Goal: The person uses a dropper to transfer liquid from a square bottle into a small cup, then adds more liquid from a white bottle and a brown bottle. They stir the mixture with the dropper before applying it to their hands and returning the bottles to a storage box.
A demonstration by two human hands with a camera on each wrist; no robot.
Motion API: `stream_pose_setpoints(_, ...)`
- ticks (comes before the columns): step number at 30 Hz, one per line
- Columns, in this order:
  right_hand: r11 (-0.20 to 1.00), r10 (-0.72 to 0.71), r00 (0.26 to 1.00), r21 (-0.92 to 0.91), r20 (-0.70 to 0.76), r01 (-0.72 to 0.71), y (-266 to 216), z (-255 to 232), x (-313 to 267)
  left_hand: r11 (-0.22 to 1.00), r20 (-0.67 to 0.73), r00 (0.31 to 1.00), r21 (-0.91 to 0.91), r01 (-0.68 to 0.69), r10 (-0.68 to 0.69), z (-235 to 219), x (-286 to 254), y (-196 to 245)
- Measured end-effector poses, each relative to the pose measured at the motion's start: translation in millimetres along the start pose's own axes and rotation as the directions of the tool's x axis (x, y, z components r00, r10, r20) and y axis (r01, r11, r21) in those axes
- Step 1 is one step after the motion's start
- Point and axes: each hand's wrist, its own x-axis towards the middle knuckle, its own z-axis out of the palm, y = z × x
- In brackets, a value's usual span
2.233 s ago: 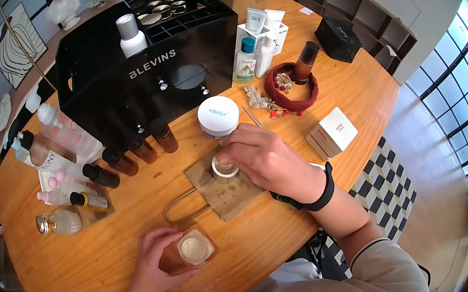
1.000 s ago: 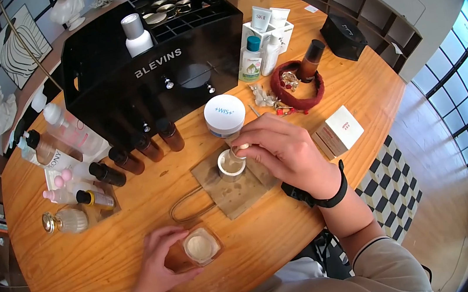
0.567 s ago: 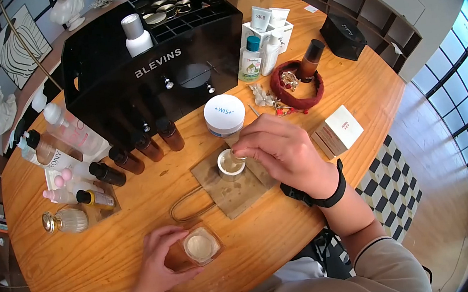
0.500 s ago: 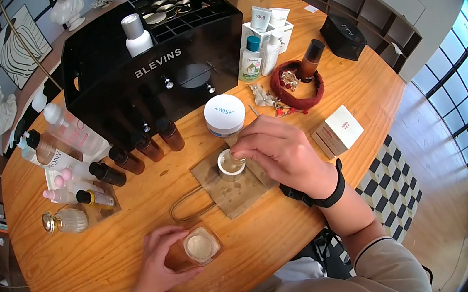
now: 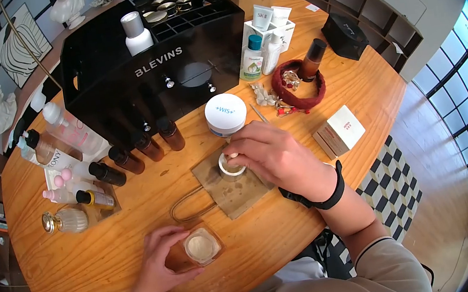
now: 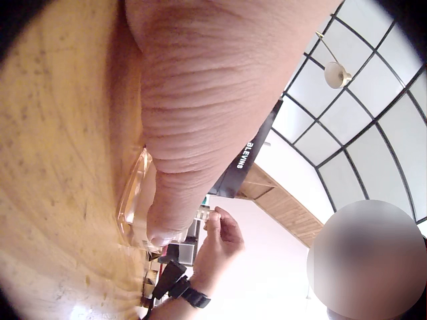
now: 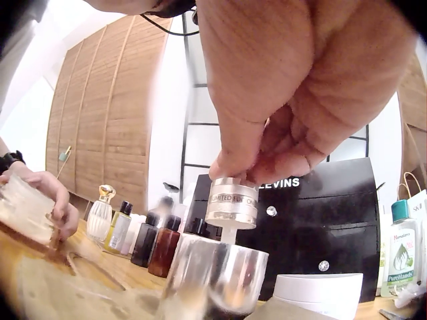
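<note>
My left hand [image 5: 160,262] curls round a square clear glass jar [image 5: 202,246] of pale cream at the table's front. In the right wrist view, my right hand [image 7: 287,87] pinches a small silver cap [image 7: 231,202] with lettering, a whitish stem hanging below it. The stem's lower end meets the mouth of a shiny silver pot [image 7: 213,267]; whether it touches the inside, I cannot tell. From the head view, my right hand [image 5: 276,155] largely covers the cap, over the white-rimmed pot [image 5: 232,171] on a brown paper bag [image 5: 235,196].
A white lidded tub [image 5: 225,113] stands just behind the pot. Behind it is a black organizer [image 5: 121,96], with several bottles [image 5: 123,160] at its front left. To the right are a red headband [image 5: 321,90] and a white-topped box [image 5: 341,132].
My right hand has shifted slightly left and down, bringing its fingertips over the pot's opening and covering more of it. My left hand and the glass jar stay in place.
</note>
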Motion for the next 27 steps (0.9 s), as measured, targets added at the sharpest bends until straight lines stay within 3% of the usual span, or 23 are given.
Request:
stream_pose_setpoints(10,0.998,0.055,0.994,-0.039,0.098,-0.052,-0.8,3.8,3.3,1.000,0.005,1.000,-0.005,0.009,-0.009,0.1,-0.1,0.1)
stream_pose_setpoints(27,0.997,0.021,0.998,-0.074,0.064,-0.016,4.5,3.4,-0.4,1.000,0.005,1.000,-0.012,0.018,-0.018,0.1,-0.2,0.3)
